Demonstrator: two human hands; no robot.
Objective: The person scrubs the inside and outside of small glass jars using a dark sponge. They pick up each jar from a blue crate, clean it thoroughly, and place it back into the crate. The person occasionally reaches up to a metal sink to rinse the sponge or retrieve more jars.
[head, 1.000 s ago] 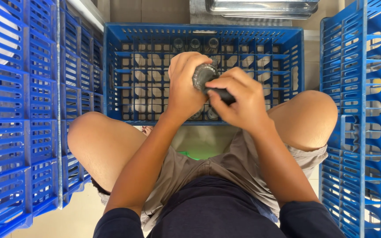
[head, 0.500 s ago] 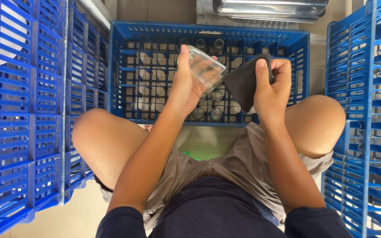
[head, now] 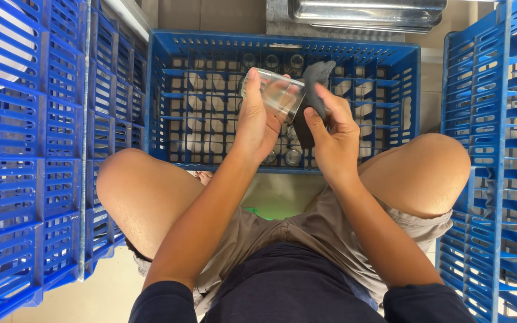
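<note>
Blue crate [head: 181,45] of glasses [head: 293,157]

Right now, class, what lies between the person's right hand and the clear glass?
In the head view, a dark grey cloth lies between the right hand and the clear glass, which the left hand holds.

Clear, colourless glass [head: 273,94] in the left hand [head: 258,122]; skin tone shows through its wall. Cloth [head: 313,90] in the right hand [head: 333,134]: dark grey, plain, no pattern. Front crate [head: 210,45]: saturated blue, with a grid pattern of open rectangular slots. Stacked crates at left [head: 25,149] and at right [head: 498,149]: same blue, same slotted grid. Small glasses in the crate [head: 291,157]: clear. Shorts [head: 306,230]: khaki-beige, plain. Shirt [head: 288,287]: dark navy. Floor [head: 79,302]: pale beige. Metal trays [head: 366,12]: silver-grey.
</note>
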